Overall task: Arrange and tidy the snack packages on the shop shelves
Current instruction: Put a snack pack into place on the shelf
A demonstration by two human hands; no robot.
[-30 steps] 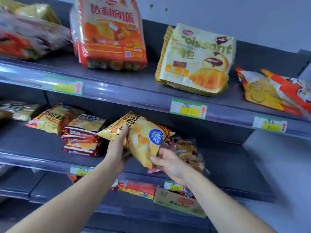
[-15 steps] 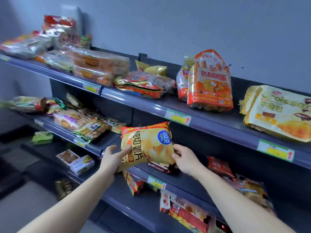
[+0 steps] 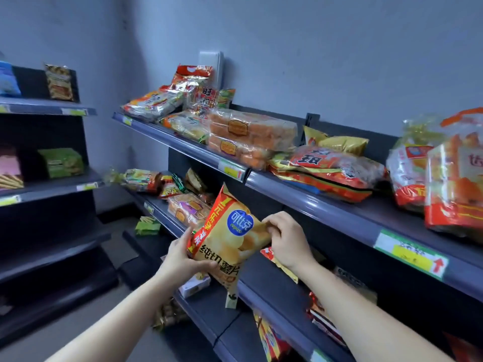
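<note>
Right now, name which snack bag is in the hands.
The yellow chip bag with the round blue logo: left hand grips its lower-left side, right hand pinches its right edge. No other bag is held.

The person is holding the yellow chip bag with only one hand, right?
Not quite: both hands hold it. The head view shows the left hand gripping the yellow chip bag low down and the right hand pinching its right edge.
</note>
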